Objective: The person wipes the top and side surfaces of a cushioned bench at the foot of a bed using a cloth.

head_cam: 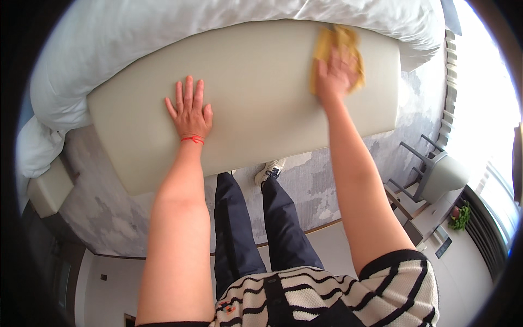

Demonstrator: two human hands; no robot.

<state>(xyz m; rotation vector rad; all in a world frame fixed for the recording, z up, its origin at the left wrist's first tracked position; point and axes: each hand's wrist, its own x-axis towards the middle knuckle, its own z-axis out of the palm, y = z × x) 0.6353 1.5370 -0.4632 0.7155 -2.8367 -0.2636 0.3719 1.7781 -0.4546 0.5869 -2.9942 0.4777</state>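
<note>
A long cream upholstered bench (261,98) with a smooth top stands before me, alongside a bed with white bedding (135,36). My left hand (190,110) lies palm down on the bench's left part, fingers spread, holding nothing; a red string bracelet (193,139) circles its wrist. On the right part of the bench, my right hand (338,75) presses on a yellow cloth (347,36), which sticks out past the fingers and on both sides. The hand and cloth are blurred. Whether the fingers grip the cloth or only lie flat on it is not clear.
My shoes (271,171) stand on grey patterned carpet (114,220) at the bench's near edge. A chair (443,178), a desk (414,229) and a green plant (461,216) are at right, near a bright window with curtains. A small cream piece of furniture (51,188) stands at left.
</note>
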